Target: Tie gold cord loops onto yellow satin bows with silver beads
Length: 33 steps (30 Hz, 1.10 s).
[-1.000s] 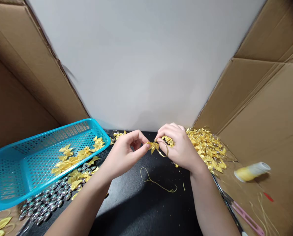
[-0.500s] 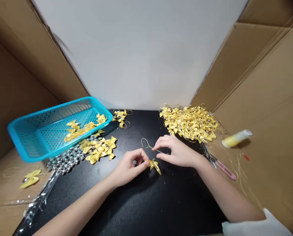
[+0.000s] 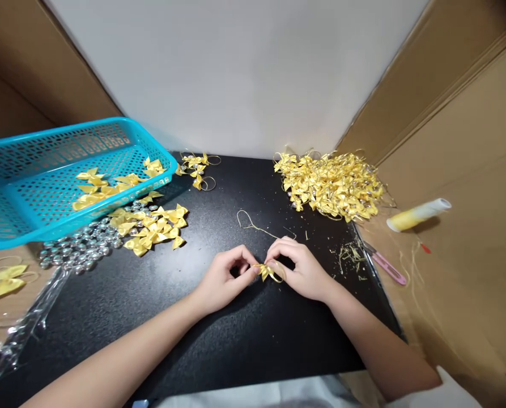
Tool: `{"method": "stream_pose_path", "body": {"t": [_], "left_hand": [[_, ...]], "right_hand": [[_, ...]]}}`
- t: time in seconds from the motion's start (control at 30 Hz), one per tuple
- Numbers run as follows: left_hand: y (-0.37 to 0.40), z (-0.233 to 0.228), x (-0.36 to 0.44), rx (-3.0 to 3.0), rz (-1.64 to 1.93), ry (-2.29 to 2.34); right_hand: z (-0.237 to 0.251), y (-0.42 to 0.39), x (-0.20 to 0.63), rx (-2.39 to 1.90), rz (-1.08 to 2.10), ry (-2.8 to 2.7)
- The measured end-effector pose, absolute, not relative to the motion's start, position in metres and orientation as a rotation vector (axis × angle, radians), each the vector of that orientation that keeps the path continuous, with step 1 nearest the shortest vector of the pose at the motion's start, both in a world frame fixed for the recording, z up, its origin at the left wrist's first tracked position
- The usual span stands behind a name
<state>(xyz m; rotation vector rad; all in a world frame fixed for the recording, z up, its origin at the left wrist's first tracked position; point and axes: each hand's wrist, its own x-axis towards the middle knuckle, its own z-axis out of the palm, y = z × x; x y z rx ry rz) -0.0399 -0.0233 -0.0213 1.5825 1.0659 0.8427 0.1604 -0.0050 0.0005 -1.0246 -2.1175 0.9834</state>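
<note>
No legible text, label or number anywhere we look. Nearest thing: small cut-out shapes (image 3: 159, 182) on the outer wall of the blue basket (image 3: 44, 187), by the worktop's (image 3: 244, 351) far left corner. They somewhat resemble characters; we cannot read them.

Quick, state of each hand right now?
Left hand: closed, pinching a yellow bow by one side.
Right hand: closed, pinching the same bow at its other side.

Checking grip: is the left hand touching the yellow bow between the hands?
Touching. Head view: the left hand pinches the bow at its edge, between thumb and finger.
</note>
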Motion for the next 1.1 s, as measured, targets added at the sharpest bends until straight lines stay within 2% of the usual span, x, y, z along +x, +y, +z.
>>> {"method": "stream_pose_path", "body": {"t": [0.13,0.23,0.53,0.7,0.83,1.1], "left_hand": [[-0.024,-0.023,-0.042,1.484,0.878,1.066],[-0.024,-0.024,-0.043,1.447,0.900,1.075],[-0.029,-0.023,-0.045,1.528,0.863,1.084],[-0.030,-0.023,-0.044,1.380,0.937,1.058],[-0.030,-0.025,-0.045,1.380,0.952,1.061],[-0.031,-0.023,-0.044,1.424,0.893,1.147]], "right_hand": [[-0.010,-0.005,0.159,-1.015,1.261,-1.719],[-0.017,-0.006,0.158,-0.997,1.304,-1.584],[-0.021,-0.017,0.148,-0.988,1.000,-1.851],[-0.021,-0.019,0.147,-1.035,0.999,-1.775],[-0.020,-0.021,0.151,-1.040,0.850,-1.695],[-0.022,-0.023,0.148,-0.950,0.746,-1.931]]}}
